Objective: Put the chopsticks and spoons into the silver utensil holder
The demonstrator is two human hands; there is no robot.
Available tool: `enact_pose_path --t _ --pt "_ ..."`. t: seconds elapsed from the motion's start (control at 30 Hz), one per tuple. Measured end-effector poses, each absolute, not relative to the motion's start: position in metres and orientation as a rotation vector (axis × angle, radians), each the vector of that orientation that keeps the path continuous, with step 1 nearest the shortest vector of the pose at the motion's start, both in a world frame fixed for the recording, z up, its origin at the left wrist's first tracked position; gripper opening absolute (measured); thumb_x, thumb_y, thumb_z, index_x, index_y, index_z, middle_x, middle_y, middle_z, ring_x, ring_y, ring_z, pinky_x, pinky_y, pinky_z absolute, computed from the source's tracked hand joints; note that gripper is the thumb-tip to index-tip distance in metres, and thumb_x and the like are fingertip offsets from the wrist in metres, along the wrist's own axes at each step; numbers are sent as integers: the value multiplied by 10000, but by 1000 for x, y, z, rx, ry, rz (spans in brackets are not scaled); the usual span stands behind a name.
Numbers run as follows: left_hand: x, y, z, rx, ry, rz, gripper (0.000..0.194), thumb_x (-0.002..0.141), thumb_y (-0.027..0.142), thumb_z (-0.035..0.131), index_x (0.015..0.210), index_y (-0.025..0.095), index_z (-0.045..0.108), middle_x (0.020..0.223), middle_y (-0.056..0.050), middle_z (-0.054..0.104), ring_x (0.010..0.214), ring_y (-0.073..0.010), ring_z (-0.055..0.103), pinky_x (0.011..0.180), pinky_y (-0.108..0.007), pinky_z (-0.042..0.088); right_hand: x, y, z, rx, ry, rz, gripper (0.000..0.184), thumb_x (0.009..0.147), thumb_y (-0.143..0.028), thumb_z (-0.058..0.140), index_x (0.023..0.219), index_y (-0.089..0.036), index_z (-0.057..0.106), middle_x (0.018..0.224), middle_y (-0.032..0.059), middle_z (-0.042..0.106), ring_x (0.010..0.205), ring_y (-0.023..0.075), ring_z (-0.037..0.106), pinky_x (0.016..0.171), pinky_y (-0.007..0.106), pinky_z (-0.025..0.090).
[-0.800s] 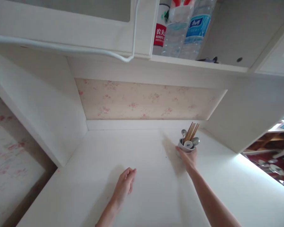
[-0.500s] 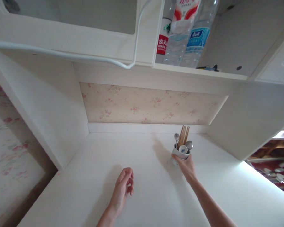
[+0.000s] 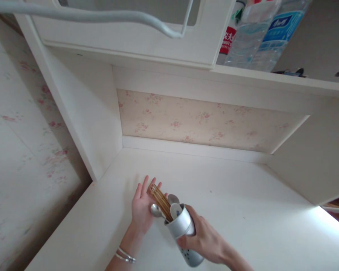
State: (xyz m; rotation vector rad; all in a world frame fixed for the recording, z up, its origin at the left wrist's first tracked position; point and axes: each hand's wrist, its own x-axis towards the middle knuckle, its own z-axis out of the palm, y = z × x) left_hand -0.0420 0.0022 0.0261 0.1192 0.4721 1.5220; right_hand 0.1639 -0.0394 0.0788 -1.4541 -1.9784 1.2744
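Observation:
My right hand (image 3: 205, 239) is closed around a silver metal utensil holder (image 3: 183, 233) and tilts it toward the left above the white counter (image 3: 243, 203). Wooden chopsticks (image 3: 159, 198) and spoons (image 3: 173, 205) stick out of its mouth. My left hand (image 3: 141, 209) is open, palm up, right under the chopstick tips and spoon bowls, touching or almost touching them. Thin bracelets circle my left wrist (image 3: 124, 256).
A floral back panel (image 3: 203, 124) closes the niche. Above, a white cabinet door (image 3: 135, 34) carries a grey cable (image 3: 101, 15). Water bottles (image 3: 260, 34) stand on the upper shelf at right. A white side wall (image 3: 84, 109) bounds the left.
My right hand lifted the holder from the back right of the counter and brought it forward and left, tilting it. My left hand turned palm up and opened beneath the utensils.

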Motion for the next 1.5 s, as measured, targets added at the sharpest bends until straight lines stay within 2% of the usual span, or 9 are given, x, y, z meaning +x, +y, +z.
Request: enact_pose_path --t 0.13,0.3,0.53,0.67,0.83,1.03,1.27,1.43,1.5 --pt "-39 4 21 98 568 1506 358 927 397 467 1265 303 537 1421 -61 460 1248 -272 520 890 -443 541 161 -28 93 -1580 -2182 1082 543 590 -326 762 1103 -263 597 791 9 702 650 196 594 527 248 338" --pt "-31 9 13 10 655 1483 285 895 356 547 1156 245 576 1317 -72 530 1146 -258 601 812 -389 577 156 -17 113 -1597 -2336 920 517 536 -414 783 1015 -262 664 721 20 695 560 189 577 474 256 260" --pt "-27 11 10 31 623 1530 247 837 311 641 1056 205 605 1155 -70 618 999 -255 664 700 -355 596 140 -9 140 -1594 -2446 780 482 481 -518 787 872 -250 695 597 13 637 477 164 492 487 268 252" --pt "-27 11 11 -2 691 1520 258 813 274 672 1038 188 580 1031 -65 646 895 -217 694 655 -313 594 131 -8 143 -1584 -2461 777 473 469 -518 787 847 -246 699 574 8 618 450 150 465 487 273 262" --pt "-25 14 4 2 720 1566 371 746 144 725 1038 261 528 880 22 629 719 -147 688 625 -292 587 123 -13 141 -1620 -2557 824 582 510 -578 739 973 -231 675 704 45 675 576 207 586 503 273 304" --pt "-25 17 -1 6 679 1622 374 739 15 666 987 259 529 829 59 600 638 -81 647 750 -342 604 114 -20 147 -1689 -2737 843 714 594 -652 643 1148 -205 589 877 79 699 757 284 652 578 303 379" --pt "-35 20 1 -141 704 1683 322 759 -23 621 949 233 574 866 25 653 711 -84 690 678 -180 584 112 -25 135 -1662 -2714 962 722 606 -661 633 1180 -227 571 946 76 689 826 281 640 656 334 405" --pt "-37 17 4 -164 623 1518 180 816 80 610 948 203 598 943 -64 697 795 -159 713 776 -314 600 128 -14 123 -1589 -2624 1150 721 588 -675 674 1149 -232 581 911 49 690 793 247 638 623 298 392" --pt "-34 15 7 -121 641 1485 246 802 107 644 1010 225 586 980 -65 698 797 -181 714 785 -380 601 137 -8 119 -1549 -2569 1263 701 591 -658 699 1138 -236 584 911 37 690 798 233 635 631 287 400"
